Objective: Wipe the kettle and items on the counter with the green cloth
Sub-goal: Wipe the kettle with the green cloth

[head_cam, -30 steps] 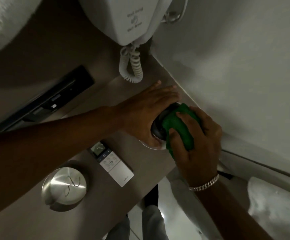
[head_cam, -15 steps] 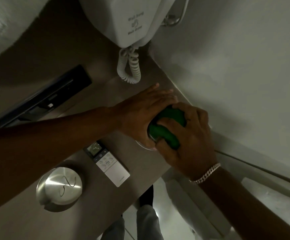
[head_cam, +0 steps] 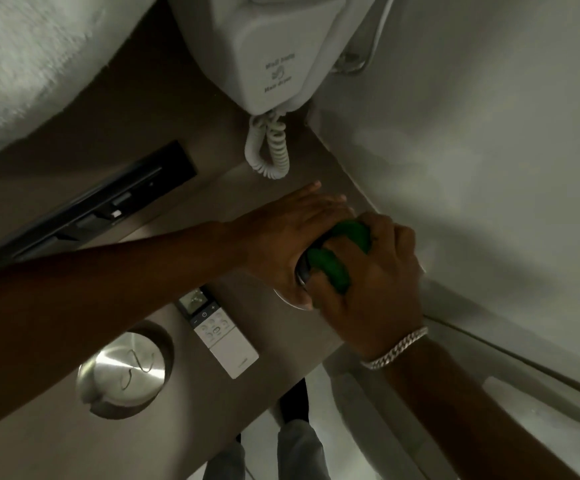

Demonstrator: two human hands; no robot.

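Note:
The kettle (head_cam: 300, 271) stands near the right corner of the brown counter (head_cam: 191, 410); only a sliver of its dark metal top and round base shows between my hands. My left hand (head_cam: 281, 237) lies over its far side, fingers stretched toward the wall, holding it. My right hand (head_cam: 375, 282) is closed on the bunched green cloth (head_cam: 333, 268) and presses it onto the kettle's top. A silver bracelet circles my right wrist.
A white remote control (head_cam: 226, 337) lies on the counter just left of the kettle. A round steel lid (head_cam: 125, 370) sits further left. A wall-mounted hair dryer (head_cam: 274, 53) with a coiled cord (head_cam: 269, 147) hangs above. The white wall (head_cam: 489, 150) runs close on the right.
My right hand has slid the green cloth over the kettle's top, from the near right side toward the middle and wall side. My left hand has stayed on the kettle.

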